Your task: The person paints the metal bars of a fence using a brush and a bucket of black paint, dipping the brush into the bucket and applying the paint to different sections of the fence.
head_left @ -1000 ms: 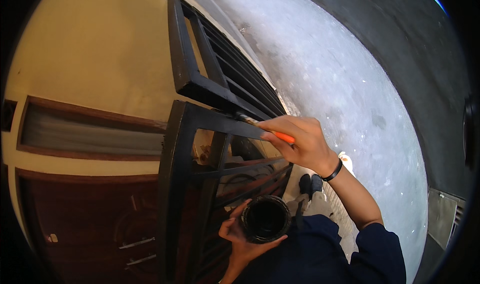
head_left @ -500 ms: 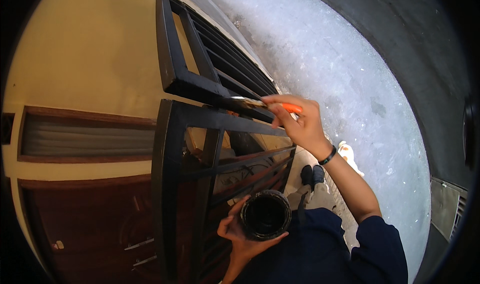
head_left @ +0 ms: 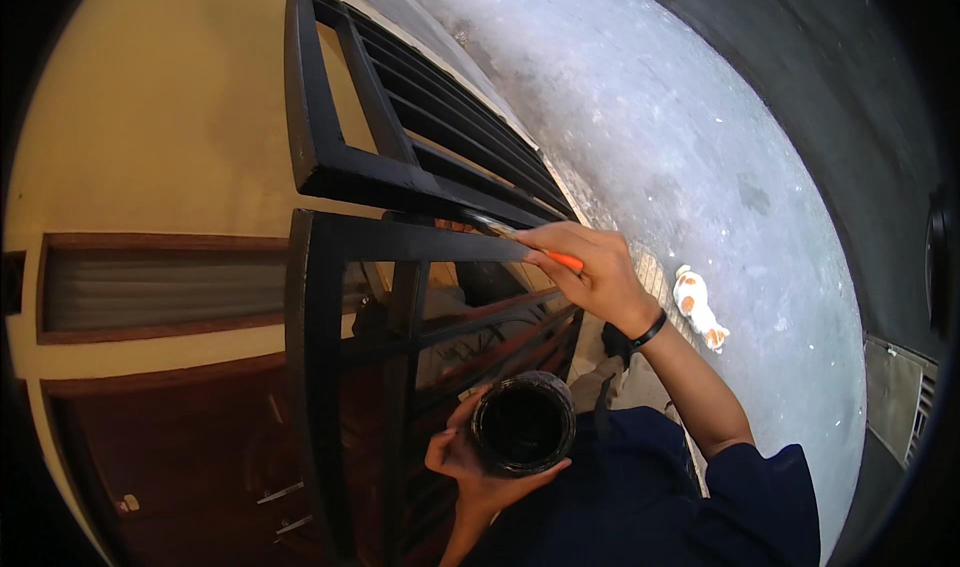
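My right hand (head_left: 590, 272) is closed round a paintbrush (head_left: 562, 259) with an orange handle. The brush's bristle end lies against the black metal gate (head_left: 380, 179), near the narrow gap between its upper leaf and the lower gate leaf (head_left: 420, 237). Held in front of my body, a round open can (head_left: 523, 424) has dark paint inside and smears on its rim. My left hand (head_left: 470, 462) wraps the can from its left side and below. The bristles themselves are partly lost against the dark metal.
A yellow wall (head_left: 170, 117) with a wood-framed window (head_left: 170, 285) and a dark red-brown door (head_left: 180, 457) stands at the left. Grey pavement (head_left: 650, 147) stretches to the right, where a white and orange cat (head_left: 697, 302) is close to my right forearm.
My right hand has moved slightly down with the brush along the gate. More of the cat shows now. The view has shifted a little; my left hand still holds the can.
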Demonstrator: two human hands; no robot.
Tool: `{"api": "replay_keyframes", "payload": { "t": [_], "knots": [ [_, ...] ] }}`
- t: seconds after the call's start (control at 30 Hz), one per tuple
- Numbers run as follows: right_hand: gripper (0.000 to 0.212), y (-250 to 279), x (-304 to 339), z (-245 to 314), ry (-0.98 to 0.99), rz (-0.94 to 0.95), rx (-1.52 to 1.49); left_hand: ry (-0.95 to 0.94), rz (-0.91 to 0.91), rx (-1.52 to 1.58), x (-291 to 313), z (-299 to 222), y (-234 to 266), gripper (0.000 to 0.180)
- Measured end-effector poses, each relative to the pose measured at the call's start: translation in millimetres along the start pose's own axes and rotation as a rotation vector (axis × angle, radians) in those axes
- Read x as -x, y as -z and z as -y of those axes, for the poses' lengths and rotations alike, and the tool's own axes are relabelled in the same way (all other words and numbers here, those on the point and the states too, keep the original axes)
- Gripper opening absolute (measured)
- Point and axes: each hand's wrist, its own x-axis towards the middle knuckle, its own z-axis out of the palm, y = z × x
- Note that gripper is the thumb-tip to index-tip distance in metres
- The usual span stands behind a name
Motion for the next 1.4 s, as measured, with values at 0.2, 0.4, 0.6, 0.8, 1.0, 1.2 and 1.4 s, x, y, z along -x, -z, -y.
{"api": "replay_keyframes", "payload": {
  "t": [0.2,0.4,0.6,0.8,1.0,1.2,1.4],
  "knots": [
    [0.026,-3,-21,18,0.086,0.183,0.223,-0.009,0.004,-0.013,-1,-1,0,0.140],
    [0.028,-17,-70,55,0.226,-0.057,-0.087,-0.013,-0.002,-0.013,-2,-1,0,0.140],
    [0.028,-7,1,-12,0.034,0.043,0.080,-0.001,-0.001,0.010,-3,-5,-2,0.134],
    [0.033,-4,-21,0,0.134,0.174,0.162,0.026,0.010,0.004,2,0,-2,0.134],
    [0.038,-19,-71,35,0.440,-0.012,0.108,-0.023,-0.017,0.032,-4,-4,0,0.134],
    [0.027,20,43,-61,0.001,0.273,0.485,-0.039,-0.036,0.075,7,6,-1,0.136],
    [0.017,37,137,-43,-0.430,-0.223,0.471,-0.079,-0.031,0.081,45,16,10,0.135]
  ]
}}
